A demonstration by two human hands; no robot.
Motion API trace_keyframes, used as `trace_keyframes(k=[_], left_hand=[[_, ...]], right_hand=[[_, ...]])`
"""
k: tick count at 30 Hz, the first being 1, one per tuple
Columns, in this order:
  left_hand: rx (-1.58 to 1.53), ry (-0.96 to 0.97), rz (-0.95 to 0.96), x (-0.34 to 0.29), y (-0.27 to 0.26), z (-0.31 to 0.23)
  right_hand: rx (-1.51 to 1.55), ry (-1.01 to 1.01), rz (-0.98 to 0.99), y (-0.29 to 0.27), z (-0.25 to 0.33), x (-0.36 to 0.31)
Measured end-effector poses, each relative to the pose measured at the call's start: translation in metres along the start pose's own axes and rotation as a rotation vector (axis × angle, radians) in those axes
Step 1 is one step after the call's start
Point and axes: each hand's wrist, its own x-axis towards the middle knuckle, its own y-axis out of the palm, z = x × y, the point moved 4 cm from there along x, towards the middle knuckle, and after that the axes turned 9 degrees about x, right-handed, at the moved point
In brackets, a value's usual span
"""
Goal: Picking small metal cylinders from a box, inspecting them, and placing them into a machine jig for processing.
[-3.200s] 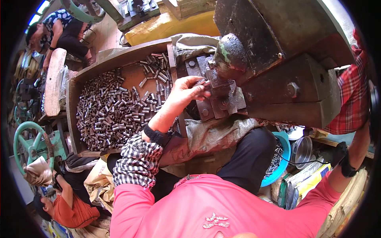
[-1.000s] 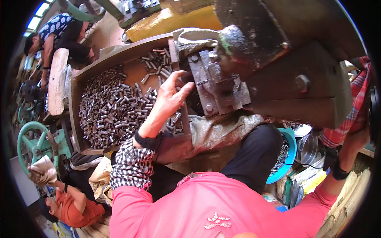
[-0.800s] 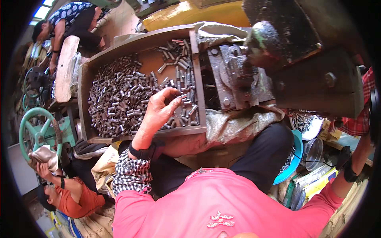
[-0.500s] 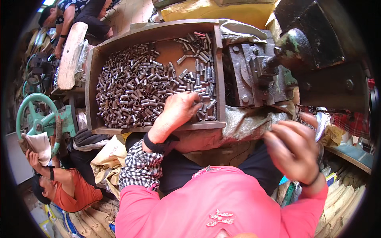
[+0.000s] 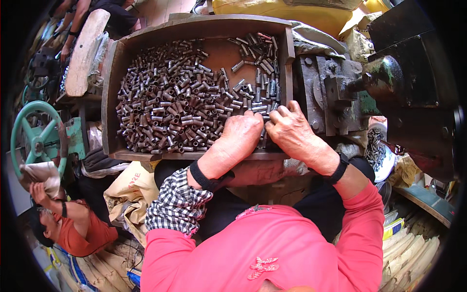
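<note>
A wooden tray (image 5: 108, 97) in front of me holds a dense heap of short metal tubes (image 5: 170, 104), dull brown and silvery. Over its right front corner my two hands have come close together. My left hand (image 5: 243, 132) is closed, its fingers curled down among the tubes. Beside it, my right hand (image 5: 294, 134) bends over the tray's front right edge with thumb and fingers pinched together. Whatever lies between the fingertips is mostly hidden by the hands. More tubes lie loosely along the tray's right side, just beyond my fingers.
A dark, greasy machine (image 5: 335, 92) stands right of the tray. Behind it sits a white bowl of small metal parts (image 5: 382, 153). To the left are a green handwheel (image 5: 39, 138), a wooden board (image 5: 87, 53) and a paper sack (image 5: 129, 190). A co-worker in orange (image 5: 82, 228) holds a cloth there.
My right hand has swung in from the right, over the machine side, to meet my left at the tray. The left hand has shifted slightly right. The view has moved a little.
</note>
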Motion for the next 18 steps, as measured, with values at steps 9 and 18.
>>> trace_keyframes(k=[9, 18], left_hand=[[-0.077, -0.011, -0.100, 0.001, -0.012, 0.004], [-1.265, -0.196, 0.044, -0.002, -0.016, 0.011]], right_hand=[[0.712, 0.260, -0.280, -0.015, -0.029, -0.012], [1.561, 0.666, -0.314, 0.000, -0.035, -0.023]])
